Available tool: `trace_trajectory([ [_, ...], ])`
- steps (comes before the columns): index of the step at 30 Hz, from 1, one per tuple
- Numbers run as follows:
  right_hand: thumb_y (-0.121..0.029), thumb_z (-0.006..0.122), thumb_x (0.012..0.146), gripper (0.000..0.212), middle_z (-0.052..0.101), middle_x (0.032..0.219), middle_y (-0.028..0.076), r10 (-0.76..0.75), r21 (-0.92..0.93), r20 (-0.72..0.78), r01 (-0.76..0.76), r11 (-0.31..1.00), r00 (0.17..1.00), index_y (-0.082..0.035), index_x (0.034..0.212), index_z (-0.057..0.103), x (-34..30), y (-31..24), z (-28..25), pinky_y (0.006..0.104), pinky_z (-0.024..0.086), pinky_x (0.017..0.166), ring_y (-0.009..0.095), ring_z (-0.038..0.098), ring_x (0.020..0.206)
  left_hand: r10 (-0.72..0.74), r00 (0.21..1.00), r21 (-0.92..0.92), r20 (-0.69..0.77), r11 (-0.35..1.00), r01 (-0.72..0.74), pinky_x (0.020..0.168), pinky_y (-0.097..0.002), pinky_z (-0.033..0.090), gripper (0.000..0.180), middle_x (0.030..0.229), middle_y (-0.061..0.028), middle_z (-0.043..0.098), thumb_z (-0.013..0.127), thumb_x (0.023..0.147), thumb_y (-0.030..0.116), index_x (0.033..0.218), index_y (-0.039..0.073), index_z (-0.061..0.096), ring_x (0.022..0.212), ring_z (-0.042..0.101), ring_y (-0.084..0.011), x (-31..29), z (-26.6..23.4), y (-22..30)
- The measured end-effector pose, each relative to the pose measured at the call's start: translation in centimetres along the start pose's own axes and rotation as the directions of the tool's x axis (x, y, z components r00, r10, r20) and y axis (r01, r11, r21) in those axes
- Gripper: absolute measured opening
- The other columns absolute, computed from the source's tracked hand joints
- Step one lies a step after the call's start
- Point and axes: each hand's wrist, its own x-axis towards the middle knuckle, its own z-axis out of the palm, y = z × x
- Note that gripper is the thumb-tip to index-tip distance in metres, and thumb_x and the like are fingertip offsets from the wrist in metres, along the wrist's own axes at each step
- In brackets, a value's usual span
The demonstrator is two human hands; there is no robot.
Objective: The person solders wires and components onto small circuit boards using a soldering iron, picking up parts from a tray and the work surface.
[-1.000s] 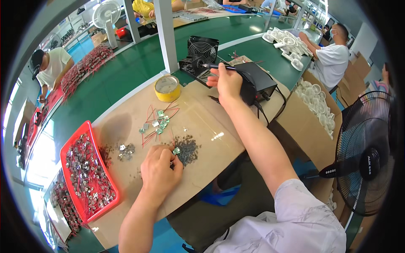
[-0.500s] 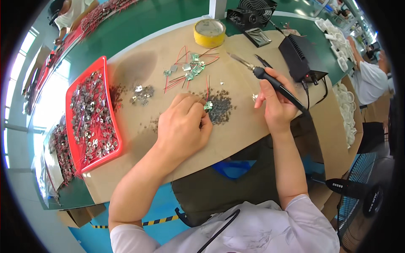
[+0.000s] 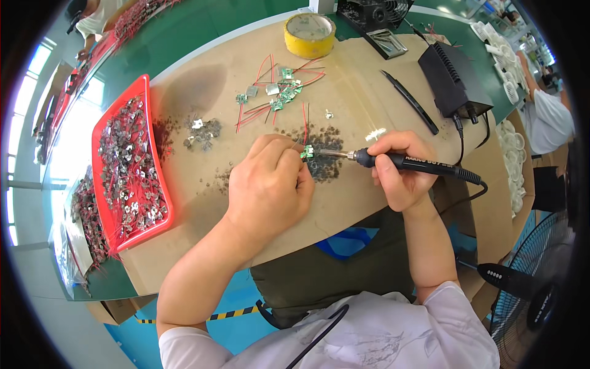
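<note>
My left hand [image 3: 268,184] is closed on a small green circuit board [image 3: 308,151], with a red and a dark wire sticking up from it. In my right hand [image 3: 405,169] is a black soldering iron [image 3: 424,165], gripped like a pen. Its metal tip points left and reaches the board's right edge; whether it touches cannot be made out. Beneath the board the cardboard is scorched with a patch of dark spots [image 3: 326,169]. Farther off lies a loose pile of green boards [image 3: 284,95] with red and dark wires.
At left stands a red tray [image 3: 166,212] full of small metal parts and red wires. A yellow tape roll [image 3: 309,46], a black pen-shaped tool [image 3: 410,103] and a black soldering station [image 3: 455,80] stand or lie across the back. A fan [image 3: 531,277] is at right; co-workers sit beyond.
My right hand has brought the soldering iron down and left, from pointing up and away to the board. The left hand stays nearly in place, holding the board.
</note>
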Motion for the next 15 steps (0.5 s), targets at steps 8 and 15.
trace_trajectory([
  [8,-0.001,0.076,0.091,0.01,0.077,0.079,0.005,-0.084,-0.029,0.124,0.088,0.996,0.989,0.001,0.101,0.077,0.9,0.2,-0.3,0.0239,0.049,0.055,0.008,0.065,0.059,0.003,1.0,-0.005,0.011,1.0,-0.003,0.069,-0.0417,0.065,0.019,0.105,-0.0118,0.08,0.083,0.077,-0.003,0.084,0.004,0.067,0.101,0.079,-0.0314,0.2,-0.1,0.1],
  [15,-0.001,0.077,0.088,0.012,0.077,0.081,0.007,-0.18,-0.03,0.164,0.188,0.982,0.97,0.0,0.099,0.078,1.1,0.6,-0.2,0.0246,0.049,0.053,0.009,0.063,0.057,0.002,1.0,0.008,0.02,1.0,-0.002,0.071,-0.0419,0.065,0.018,0.105,-0.0121,0.08,0.083,0.077,-0.003,0.084,0.004,0.068,0.102,0.079,-0.0316,0.1,-0.1,0.2],
])
